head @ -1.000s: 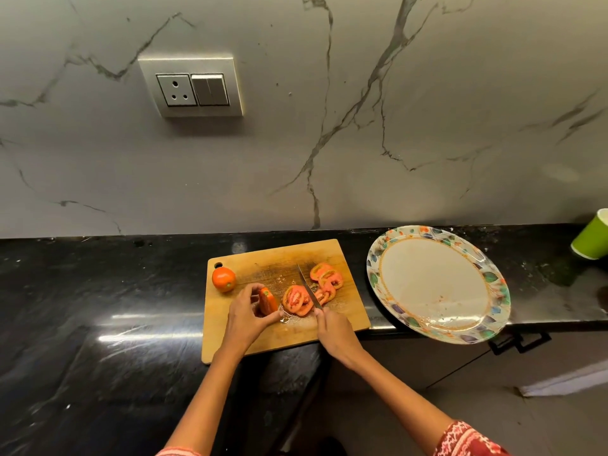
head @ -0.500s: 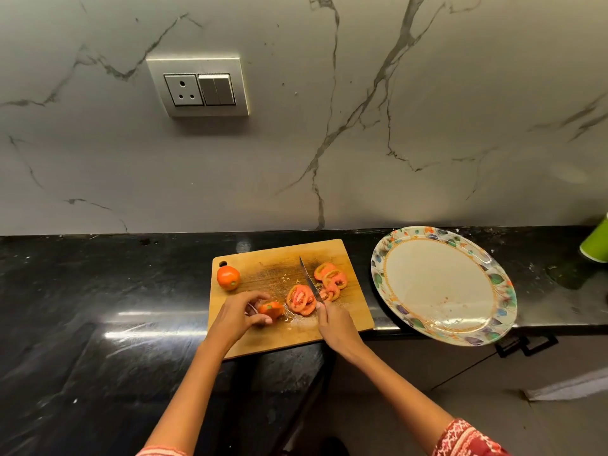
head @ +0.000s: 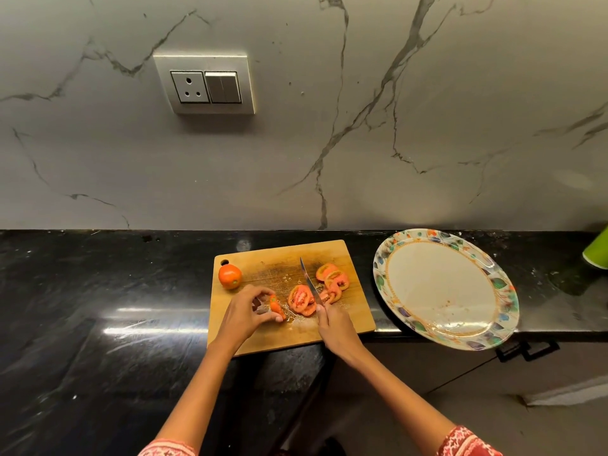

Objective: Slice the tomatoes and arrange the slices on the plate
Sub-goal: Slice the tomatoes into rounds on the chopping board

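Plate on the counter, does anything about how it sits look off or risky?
Yes. The plate sits to the right of the cutting board, and its near edge juts out past the front edge of the black counter, above the floor. It holds no slices yet. A knock could tip it off, so sliding it back seems wise.

A black stone countertop [head: 98,291] carries a wooden cutting board [head: 263,258] at its front edge. A floral-rimmed plate [head: 500,284] overhangs that edge to the right, and a green cup [head: 597,251] stands further right.
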`<state>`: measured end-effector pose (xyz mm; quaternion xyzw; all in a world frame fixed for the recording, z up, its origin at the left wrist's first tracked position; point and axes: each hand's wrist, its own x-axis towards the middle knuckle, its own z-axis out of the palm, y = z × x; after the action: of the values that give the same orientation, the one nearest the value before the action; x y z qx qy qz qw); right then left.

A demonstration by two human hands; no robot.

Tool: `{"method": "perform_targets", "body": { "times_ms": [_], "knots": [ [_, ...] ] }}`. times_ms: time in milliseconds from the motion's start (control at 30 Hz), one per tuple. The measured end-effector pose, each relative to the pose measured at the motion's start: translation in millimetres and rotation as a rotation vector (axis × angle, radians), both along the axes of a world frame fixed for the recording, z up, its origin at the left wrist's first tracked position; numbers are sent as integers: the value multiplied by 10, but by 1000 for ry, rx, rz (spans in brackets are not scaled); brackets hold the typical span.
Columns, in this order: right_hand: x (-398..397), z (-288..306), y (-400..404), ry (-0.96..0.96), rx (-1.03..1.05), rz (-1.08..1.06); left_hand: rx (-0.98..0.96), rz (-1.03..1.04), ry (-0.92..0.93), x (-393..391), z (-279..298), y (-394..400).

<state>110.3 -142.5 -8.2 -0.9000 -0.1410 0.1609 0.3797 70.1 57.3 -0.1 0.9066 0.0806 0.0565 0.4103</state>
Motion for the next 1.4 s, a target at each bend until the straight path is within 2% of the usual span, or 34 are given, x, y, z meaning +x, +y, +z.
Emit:
{"method": "perform_targets", "body": {
  "times_ms": [200, 433, 533, 800, 967, 1200, 1400],
  "knots": [
    [-59, 70, -47, 43, 74, -7, 29, -91, -20, 8, -132, -187],
    [-122, 94, 5, 96, 228, -9, -25, -34, -100, 0, -185, -321],
    [-52, 116, 67, 57, 274, -2, -51, -24, -111, -15, -206, -313],
    [152, 127, 205, 11, 256, 25, -2, -94, -88, -25, -200, -256],
    [177, 146, 199, 20, 247, 37, -41, -52, -135, -44, -233, -259],
    [-10, 177, 116, 75, 328, 18, -172, 34, -86, -8, -261, -270],
    [-303, 6, 58, 90, 194, 79, -196, 69, -72, 7, -281, -274]
  ]
}}
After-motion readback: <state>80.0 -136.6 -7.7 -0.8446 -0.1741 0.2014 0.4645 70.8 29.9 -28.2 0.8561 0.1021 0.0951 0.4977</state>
